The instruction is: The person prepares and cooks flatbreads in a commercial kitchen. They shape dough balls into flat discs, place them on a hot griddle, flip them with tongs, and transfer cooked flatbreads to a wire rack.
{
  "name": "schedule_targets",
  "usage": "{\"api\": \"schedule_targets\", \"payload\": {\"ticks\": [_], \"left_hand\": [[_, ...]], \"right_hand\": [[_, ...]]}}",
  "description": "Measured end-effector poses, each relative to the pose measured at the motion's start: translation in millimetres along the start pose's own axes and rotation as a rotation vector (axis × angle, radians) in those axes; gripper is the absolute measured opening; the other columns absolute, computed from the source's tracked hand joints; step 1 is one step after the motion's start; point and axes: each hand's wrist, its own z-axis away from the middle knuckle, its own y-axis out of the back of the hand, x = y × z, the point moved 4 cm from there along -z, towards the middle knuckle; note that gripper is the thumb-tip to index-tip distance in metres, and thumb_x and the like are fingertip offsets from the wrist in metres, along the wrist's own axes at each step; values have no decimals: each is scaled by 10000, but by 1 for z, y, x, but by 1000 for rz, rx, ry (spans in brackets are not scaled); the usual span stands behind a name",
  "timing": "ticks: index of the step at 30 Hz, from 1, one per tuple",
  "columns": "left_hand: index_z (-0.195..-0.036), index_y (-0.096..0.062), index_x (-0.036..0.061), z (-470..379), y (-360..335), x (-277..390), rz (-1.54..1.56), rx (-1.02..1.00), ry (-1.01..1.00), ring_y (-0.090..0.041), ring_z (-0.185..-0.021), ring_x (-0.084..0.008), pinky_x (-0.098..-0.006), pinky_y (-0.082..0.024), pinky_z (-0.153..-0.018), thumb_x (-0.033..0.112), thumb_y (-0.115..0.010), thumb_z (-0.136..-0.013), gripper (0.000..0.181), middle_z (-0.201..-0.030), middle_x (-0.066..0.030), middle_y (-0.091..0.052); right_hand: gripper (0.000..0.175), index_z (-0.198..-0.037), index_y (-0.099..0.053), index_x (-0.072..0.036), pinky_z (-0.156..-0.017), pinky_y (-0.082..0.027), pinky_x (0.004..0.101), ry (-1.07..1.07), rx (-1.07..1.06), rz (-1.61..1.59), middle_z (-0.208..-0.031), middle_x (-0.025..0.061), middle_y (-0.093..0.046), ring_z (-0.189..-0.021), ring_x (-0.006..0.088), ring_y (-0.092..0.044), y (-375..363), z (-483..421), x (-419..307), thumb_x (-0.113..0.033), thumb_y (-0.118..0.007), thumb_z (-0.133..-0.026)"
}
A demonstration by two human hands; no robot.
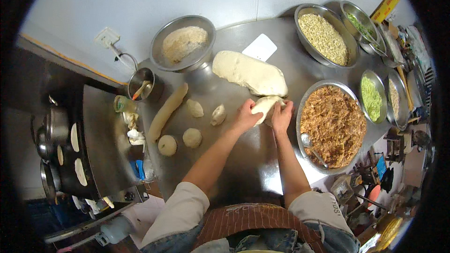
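Note:
Between my left hand (248,116) and my right hand (282,116) is a pale piece of dough (264,108), gripped at its two ends. Its lower side is shadowed and partly covered by my fingers. Just beyond it lies a large dough log (250,73), touching or nearly touching the held piece. A white scraper (260,47) rests flat behind the log. To the left are a long dough rope (168,112), two round dough pieces (192,137) and two smaller, pointed ones (218,115). Right of my right hand stands a wide metal bowl (301,119) of brown filling (334,126) with a spoon (318,158) in it.
A bowl of flour (184,44) and a small pot with a brush (141,89) stand back left. Bowls of chopped pale filling (323,38) and shredded greens (371,96) line the right. Far left, flat dough pieces (80,172) lie on a dark griddle (66,182).

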Motion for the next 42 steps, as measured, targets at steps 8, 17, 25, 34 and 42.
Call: {"api": "schedule_targets", "payload": {"ticks": [8,17,25,34,42], "left_hand": [[-1050,-405,91,212,149,-8,375,-108,-46,-505,-917,-126,-307,-455,-810,110,-763,-783,447,-977,-36,-510],[-1376,-403,55,316,102,-143,-675,-53,-141,-386,-1325,-415,-518,-341,-1072,250,-806,-679,828,-1439,-237,-374],[-1334,-445,13,288,86,-126,-786,53,-584,-517,-1145,-365,-488,-408,-972,394,-846,-591,926,-1242,-179,-537],[-1086,-569,39,278,109,-124,-680,-303,-393,-602,-887,-442,-518,-486,-774,198,-759,-680,476,-932,-226,-628],[-1121,-643,43,427,189,-97,-590,-356,-205,-631,-893,-414,-482,-506,-785,105,-708,-730,401,-948,-209,-656]], "right_hand": [[304,-1150,-452,-60,-704,-438,249,-89,-498,-344,-979,33,-528,-818,107,-500,21,170,-21,-104,-651,-925],[631,-1310,-470,-24,-1017,-382,451,823,-878,598,-1278,187,-517,-1179,344,-503,12,306,21,-184,-758,-772],[1144,-1498,-280,-64,-1042,-345,519,1104,-937,737,-1514,175,-351,-1390,317,-362,14,304,-13,-460,-836,-580],[621,-1229,-496,-116,-876,-425,422,1205,-773,615,-1144,64,-571,-1094,247,-550,4,287,16,-382,-722,-715],[290,-1002,-542,-181,-826,-435,433,1287,-887,550,-976,28,-553,-995,242,-549,-17,303,48,-322,-648,-772]]}}
